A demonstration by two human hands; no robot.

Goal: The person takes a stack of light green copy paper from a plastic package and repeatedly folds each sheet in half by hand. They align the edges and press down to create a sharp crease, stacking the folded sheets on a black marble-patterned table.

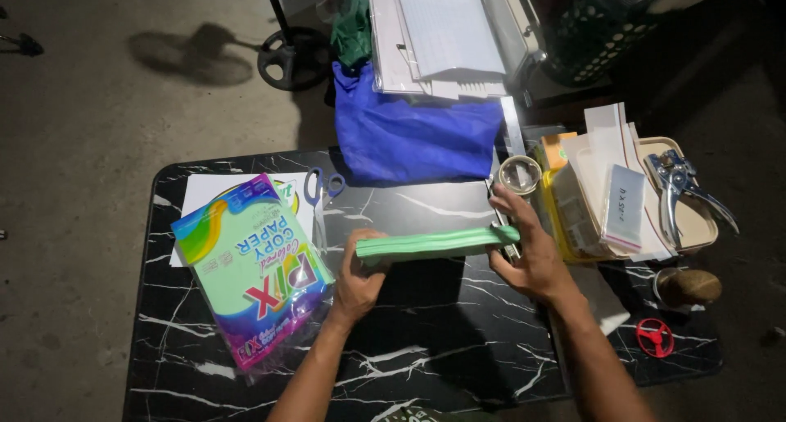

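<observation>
Between both hands I hold a stack of light green paper sheets (434, 243), edge-on and level above the black marbled table (426, 348). My left hand (358, 279) grips the stack's left end. My right hand (528, 250) grips the right end, close to a metal ruler (501, 217) lying on the table. A colourful pack of copy paper (250, 266) lies to the left of my left hand, on top of white sheets (205, 189).
Blue-handled scissors (321, 186) lie at the table's back edge. A blue bag (413, 135), a tape roll (520, 175), a tray with papers (696, 225) and a metal punch tool (684, 185) sit behind and right. A red spinner (655, 337) lies near the right.
</observation>
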